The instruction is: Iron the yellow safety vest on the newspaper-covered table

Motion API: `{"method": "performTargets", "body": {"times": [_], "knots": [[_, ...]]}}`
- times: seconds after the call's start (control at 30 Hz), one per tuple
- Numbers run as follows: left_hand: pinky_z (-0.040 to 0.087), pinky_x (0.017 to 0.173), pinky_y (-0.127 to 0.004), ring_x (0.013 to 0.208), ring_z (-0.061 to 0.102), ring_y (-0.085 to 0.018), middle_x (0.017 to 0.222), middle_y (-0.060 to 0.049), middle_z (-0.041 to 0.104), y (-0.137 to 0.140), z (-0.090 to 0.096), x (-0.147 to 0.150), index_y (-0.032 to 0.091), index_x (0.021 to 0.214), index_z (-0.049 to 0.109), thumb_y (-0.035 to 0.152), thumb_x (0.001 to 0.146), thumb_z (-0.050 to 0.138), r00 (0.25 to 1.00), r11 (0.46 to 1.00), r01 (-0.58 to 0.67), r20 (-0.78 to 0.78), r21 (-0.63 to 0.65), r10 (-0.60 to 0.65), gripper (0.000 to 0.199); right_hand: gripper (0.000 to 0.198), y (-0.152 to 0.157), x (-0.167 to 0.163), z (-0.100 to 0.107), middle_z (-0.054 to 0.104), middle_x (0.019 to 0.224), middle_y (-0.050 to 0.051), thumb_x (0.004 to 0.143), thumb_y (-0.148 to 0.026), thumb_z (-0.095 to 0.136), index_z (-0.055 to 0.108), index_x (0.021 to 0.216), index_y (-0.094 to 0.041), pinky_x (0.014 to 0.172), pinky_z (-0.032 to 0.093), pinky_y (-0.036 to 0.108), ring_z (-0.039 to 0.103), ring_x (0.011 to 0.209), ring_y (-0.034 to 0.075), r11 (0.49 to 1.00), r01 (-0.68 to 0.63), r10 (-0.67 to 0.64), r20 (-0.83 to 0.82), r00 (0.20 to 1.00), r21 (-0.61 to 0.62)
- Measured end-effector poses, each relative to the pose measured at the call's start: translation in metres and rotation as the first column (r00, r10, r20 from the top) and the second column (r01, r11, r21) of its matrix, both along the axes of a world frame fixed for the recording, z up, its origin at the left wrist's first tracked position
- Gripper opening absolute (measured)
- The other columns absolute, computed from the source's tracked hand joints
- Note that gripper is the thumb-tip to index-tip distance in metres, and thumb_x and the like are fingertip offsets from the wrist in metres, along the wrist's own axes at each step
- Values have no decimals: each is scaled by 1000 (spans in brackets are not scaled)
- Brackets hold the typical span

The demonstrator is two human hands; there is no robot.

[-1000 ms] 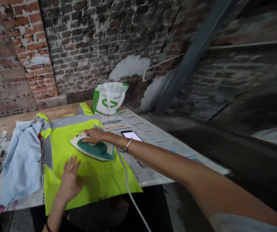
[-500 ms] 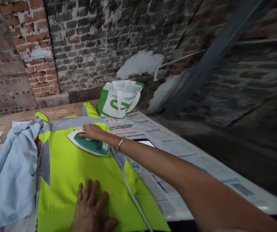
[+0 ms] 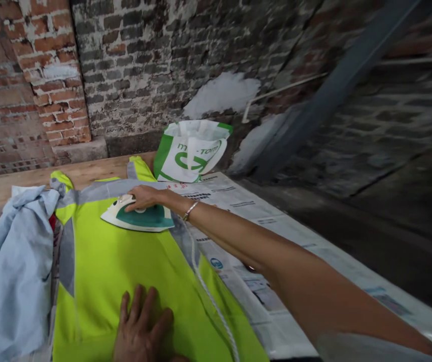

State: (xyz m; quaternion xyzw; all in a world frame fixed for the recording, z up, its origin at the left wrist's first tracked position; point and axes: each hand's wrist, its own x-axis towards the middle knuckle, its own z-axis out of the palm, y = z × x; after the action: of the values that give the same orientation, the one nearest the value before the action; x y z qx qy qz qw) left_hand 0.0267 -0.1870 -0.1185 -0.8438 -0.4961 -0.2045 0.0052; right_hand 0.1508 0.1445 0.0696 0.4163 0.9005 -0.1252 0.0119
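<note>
A bright yellow shirt with grey bands (image 3: 114,266) lies spread on the table. My right hand (image 3: 144,197) is closed round the handle of a white and teal iron (image 3: 150,217), which rests on the upper part of the shirt, its tip pointing left. From the back of the iron a pale cord (image 3: 208,289) runs down over the shirt's right side. Lower down, my left hand (image 3: 140,327) lies flat on the fabric, fingers spread; its wrist is cut off by the bottom edge.
To the left hangs a crumpled light blue garment (image 3: 18,271). A white and green bag (image 3: 191,153) stands behind the shirt, near the brick wall (image 3: 136,75). Newspaper (image 3: 246,206) covers the table on the right, under my right arm.
The iron, in my right hand, has turned a little, so its long side lies more level. My left hand stays flat on the shirt. The view has shifted slightly.
</note>
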Motion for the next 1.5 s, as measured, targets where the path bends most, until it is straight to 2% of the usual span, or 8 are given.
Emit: {"method": "performTargets", "body": {"times": [0.3, 0.53, 0.7, 0.83, 1.07, 1.2, 1.33, 1.5], "knots": [[44, 117, -72, 153, 42, -43, 167, -6, 45, -1, 28, 2, 41, 146, 61, 71, 83, 75, 999, 989, -45, 13, -138, 47, 71, 43, -101, 7, 12, 81, 94, 4, 83, -63, 79, 77, 101, -24, 67, 42, 27, 75, 93, 25, 959, -271, 275, 39, 961, -86], [43, 118, -73, 155, 40, -43, 167, -7, 45, -1, 29, 0, 41, 146, 61, 65, 84, 78, 999, 990, -52, 6, -129, 53, 69, 57, -128, 1, 12, 81, 103, 11, 82, -68, 79, 74, 114, -21, 71, 46, 30, 76, 101, 31, 967, -254, 253, 80, 964, 3], [43, 118, -72, 155, 40, -43, 169, -6, 43, -1, 23, 0, 42, 147, 60, 64, 82, 79, 999, 994, -50, -4, -96, 50, 71, 53, -116, -19, 9, 82, 109, 11, 86, -67, 77, 74, 116, -24, 77, 49, 30, 75, 108, 31, 976, -206, 201, 68, 977, 66], [44, 117, -72, 154, 40, -44, 168, -8, 44, -1, 16, -1, 39, 148, 60, 68, 82, 78, 999, 997, -35, -13, -66, 34, 75, 55, -85, -40, 4, 81, 112, 12, 87, -68, 75, 75, 120, -24, 80, 51, 29, 75, 110, 30, 976, -186, 182, 46, 982, 112], [48, 113, -71, 152, 43, -47, 168, -10, 44, -1, 1, 1, 37, 148, 59, 71, 76, 80, 1000, 1000, -13, -21, -5, 13, 82, 64, -14, -64, -5, 75, 131, 17, 90, -67, 72, 71, 132, -19, 93, 52, 33, 69, 124, 33, 985, 16, -12, -22, 1000, 169], [48, 112, -72, 151, 43, -48, 167, -10, 45, -1, -7, 3, 37, 146, 61, 75, 76, 77, 1000, 1000, -10, 10, 14, 10, 81, 64, 11, -66, -4, 73, 134, 20, 93, -65, 68, 71, 133, -15, 95, 52, 33, 67, 126, 33, 980, 120, -118, -23, 993, 159], [45, 115, -72, 153, 40, -47, 168, -10, 44, -2, -2, 4, 37, 147, 60, 74, 80, 75, 1000, 1000, -6, 24, -27, 7, 78, 56, 15, -60, 0, 76, 127, 17, 90, -63, 72, 76, 121, -17, 85, 52, 30, 70, 117, 31, 994, 67, -68, 9, 998, 87], [39, 121, -72, 157, 36, -44, 170, -7, 40, -4, 27, 4, 38, 150, 58, 67, 85, 76, 999, 982, -27, 16, -187, 30, 73, 49, -13, -39, 5, 81, 110, 10, 83, -61, 80, 80, 107, -18, 71, 46, 27, 74, 98, 26, 993, -115, 115, 0, 993, -30]]}}
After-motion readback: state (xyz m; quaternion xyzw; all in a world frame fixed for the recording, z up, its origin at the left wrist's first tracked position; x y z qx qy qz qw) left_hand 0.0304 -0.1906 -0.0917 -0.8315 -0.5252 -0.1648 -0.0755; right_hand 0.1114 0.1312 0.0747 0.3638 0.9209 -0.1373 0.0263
